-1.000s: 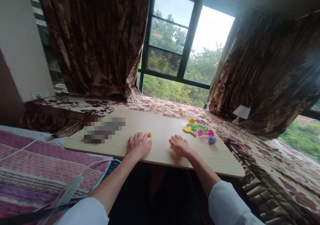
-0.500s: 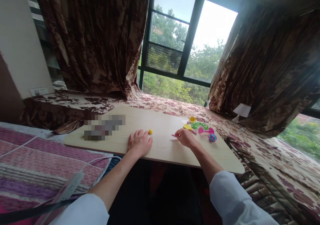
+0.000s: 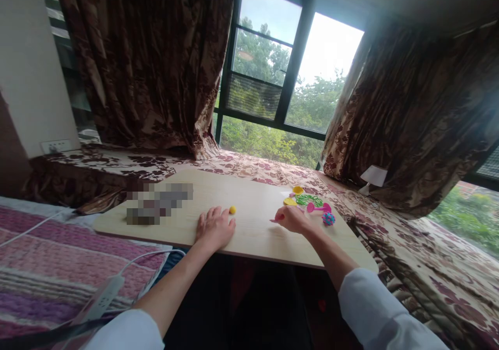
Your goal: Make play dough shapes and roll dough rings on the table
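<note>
My left hand [image 3: 215,229] lies palm down on the light wooden table [image 3: 249,236], its fingers stretched out. Just beyond its index finger sits a small yellow ball [image 3: 233,210]; whether they touch I cannot tell. My right hand [image 3: 293,219] is closed on a thin pink object, whose tip [image 3: 273,220] pokes out to the left, just over the tabletop. What kind of thing it is remains hidden by the fingers. Close to that hand are a yellow round piece [image 3: 290,201], a tangle of green loops [image 3: 310,200] and a pink dumbbell-shaped toy [image 3: 319,207].
A blue-and-pink knobbly ball [image 3: 328,218] and a yellow cup-like piece [image 3: 298,190] rest at the table's right. A blurred-out grey object [image 3: 159,204] occupies the left end. Beyond stands a small white lamp [image 3: 374,177]; a power strip [image 3: 102,298] lies lower left.
The view has tilted slightly, so everything sits a little lower. My right hand has turned a bit, still holding the pink object. My left hand stays flat by the yellow ball.
</note>
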The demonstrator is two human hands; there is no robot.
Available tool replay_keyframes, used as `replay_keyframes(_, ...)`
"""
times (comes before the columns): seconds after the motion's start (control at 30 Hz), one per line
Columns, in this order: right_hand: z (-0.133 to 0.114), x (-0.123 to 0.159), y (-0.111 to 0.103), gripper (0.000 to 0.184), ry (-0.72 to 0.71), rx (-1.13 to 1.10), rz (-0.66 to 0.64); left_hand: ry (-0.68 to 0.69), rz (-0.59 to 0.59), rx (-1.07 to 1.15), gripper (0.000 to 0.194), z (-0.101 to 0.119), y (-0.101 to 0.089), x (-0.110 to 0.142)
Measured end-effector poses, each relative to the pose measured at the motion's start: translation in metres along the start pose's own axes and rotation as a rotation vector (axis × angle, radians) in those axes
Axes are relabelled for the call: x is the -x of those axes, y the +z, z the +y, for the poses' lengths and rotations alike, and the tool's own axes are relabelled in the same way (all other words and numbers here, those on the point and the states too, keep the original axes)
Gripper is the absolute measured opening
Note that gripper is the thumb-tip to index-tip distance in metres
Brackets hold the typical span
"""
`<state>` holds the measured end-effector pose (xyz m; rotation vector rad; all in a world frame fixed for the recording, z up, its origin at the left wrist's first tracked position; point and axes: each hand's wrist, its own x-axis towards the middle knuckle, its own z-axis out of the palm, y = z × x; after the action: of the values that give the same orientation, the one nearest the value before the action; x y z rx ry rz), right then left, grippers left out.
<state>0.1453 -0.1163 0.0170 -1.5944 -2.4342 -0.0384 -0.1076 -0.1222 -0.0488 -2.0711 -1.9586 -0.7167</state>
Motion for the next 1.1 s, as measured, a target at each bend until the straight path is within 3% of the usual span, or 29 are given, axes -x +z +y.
replay_keyframes(0.17, 0.007, 0.050, -0.009, 0.013, -0.029, -0.021, -0.018, 0.002, -0.010, 0.000, 0.038, 0.002, 0.001, -0.001)
replay_keyframes(0.27, 0.008, 0.060, -0.012, 0.013, -0.043, -0.051, -0.010, 0.001, -0.018, -0.006, 0.038, 0.003, 0.000, -0.003)
replay_keyframes(0.47, 0.004, 0.022, -0.016, 0.029, 0.037, -0.081, 0.155, 0.006, -0.021, -0.021, 0.038, 0.004, -0.001, -0.004)
replay_keyframes(0.6, -0.013, -0.004, 0.009, 0.038, 0.132, -0.084, 0.283, 0.007, -0.018, -0.031, 0.037, 0.005, -0.002, -0.004)
replay_keyframes(0.73, -0.024, 0.004, 0.039, 0.044, 0.202, -0.065, 0.340, 0.003, -0.020, -0.033, 0.035, 0.005, -0.003, -0.003)
replay_keyframes(0.93, -0.021, 0.029, 0.058, 0.050, 0.272, -0.011, 0.270, -0.007, -0.039, -0.017, 0.035, 0.006, -0.004, -0.001)
replay_keyframes(1.1, -0.015, 0.005, 0.061, 0.052, 0.389, 0.007, 0.251, -0.002, -0.041, -0.022, 0.036, 0.007, -0.003, -0.002)
